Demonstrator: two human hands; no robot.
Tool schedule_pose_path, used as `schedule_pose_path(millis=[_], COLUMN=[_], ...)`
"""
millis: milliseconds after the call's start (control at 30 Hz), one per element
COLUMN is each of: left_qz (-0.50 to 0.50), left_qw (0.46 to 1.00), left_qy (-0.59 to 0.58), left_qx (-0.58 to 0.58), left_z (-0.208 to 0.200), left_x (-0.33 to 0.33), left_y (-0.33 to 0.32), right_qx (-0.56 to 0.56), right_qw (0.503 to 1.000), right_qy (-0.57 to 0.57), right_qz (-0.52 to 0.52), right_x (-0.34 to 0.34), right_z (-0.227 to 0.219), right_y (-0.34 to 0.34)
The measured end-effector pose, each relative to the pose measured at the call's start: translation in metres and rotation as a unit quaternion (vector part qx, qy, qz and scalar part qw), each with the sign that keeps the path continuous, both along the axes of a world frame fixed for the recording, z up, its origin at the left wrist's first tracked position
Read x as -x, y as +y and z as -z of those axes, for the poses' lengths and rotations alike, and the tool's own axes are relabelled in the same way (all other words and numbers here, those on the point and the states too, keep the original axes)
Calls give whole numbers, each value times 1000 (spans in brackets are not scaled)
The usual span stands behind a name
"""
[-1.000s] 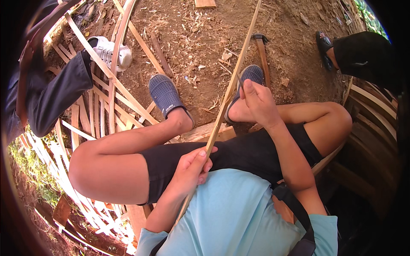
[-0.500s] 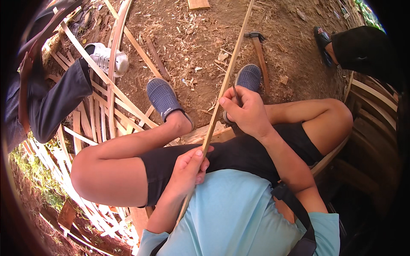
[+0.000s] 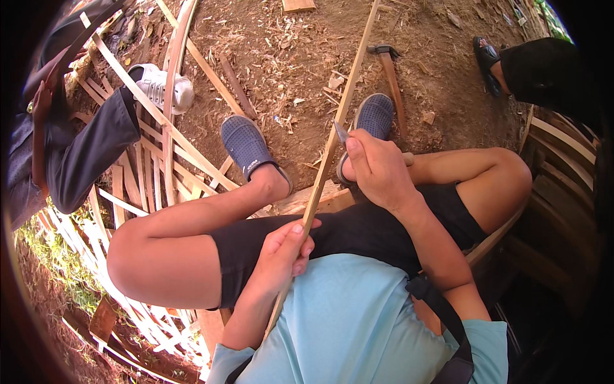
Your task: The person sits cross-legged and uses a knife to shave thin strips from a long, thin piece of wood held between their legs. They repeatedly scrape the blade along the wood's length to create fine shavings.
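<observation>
A long thin wooden strip (image 3: pixel 332 146) runs slantwise from my side up past my feet to the far edge. My left hand (image 3: pixel 286 251) is closed round its lower part, close to my shirt. In my right hand (image 3: pixel 382 168) is a knife (image 3: pixel 342 132), its short pointed blade showing beyond my thumb and its rounded handle end peeking out on the right. The blade tip is at the strip's right edge; whether it touches I cannot tell. My fingers hide most of the handle.
A hammer (image 3: pixel 389 83) lies on the dirt beyond my right shoe (image 3: pixel 375 117). Wood shavings (image 3: pixel 284 38) litter the ground. Crossed wooden strips (image 3: pixel 185 150) pile up on the left, near another person's white shoe (image 3: pixel 163 88). Someone's sandalled foot (image 3: pixel 488 66) is at the far right.
My right hand has turned and shifted slightly right and down, so the knife blade now points up-left at the strip. My left hand keeps its hold on the strip.
</observation>
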State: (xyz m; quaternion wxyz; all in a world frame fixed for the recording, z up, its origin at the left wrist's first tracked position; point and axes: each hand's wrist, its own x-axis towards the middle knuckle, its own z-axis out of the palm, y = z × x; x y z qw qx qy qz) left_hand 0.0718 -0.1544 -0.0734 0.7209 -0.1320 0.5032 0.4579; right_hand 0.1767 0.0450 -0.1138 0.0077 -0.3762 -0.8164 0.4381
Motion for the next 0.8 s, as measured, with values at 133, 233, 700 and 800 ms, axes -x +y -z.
schedule_pose_path(millis=[133, 233, 700, 800], left_qz=[-1, -2, 23, 22], left_qw=[1000, 1000, 999, 999], left_qy=[3, 6, 37, 44], left_qx=[1, -2, -9, -7], left_z=[-1, 0, -1, 3], left_x=[-1, -2, -4, -4], left_y=[0, -1, -2, -1], right_qx=[-142, -189, -143, -196], right_qw=[985, 976, 983, 971], right_qy=[-9, -28, -55, -86], right_qz=[-97, -105, -99, -108], right_x=[-1, 1, 6, 9], right_z=[4, 10, 2, 7], right_y=[-7, -11, -9, -8])
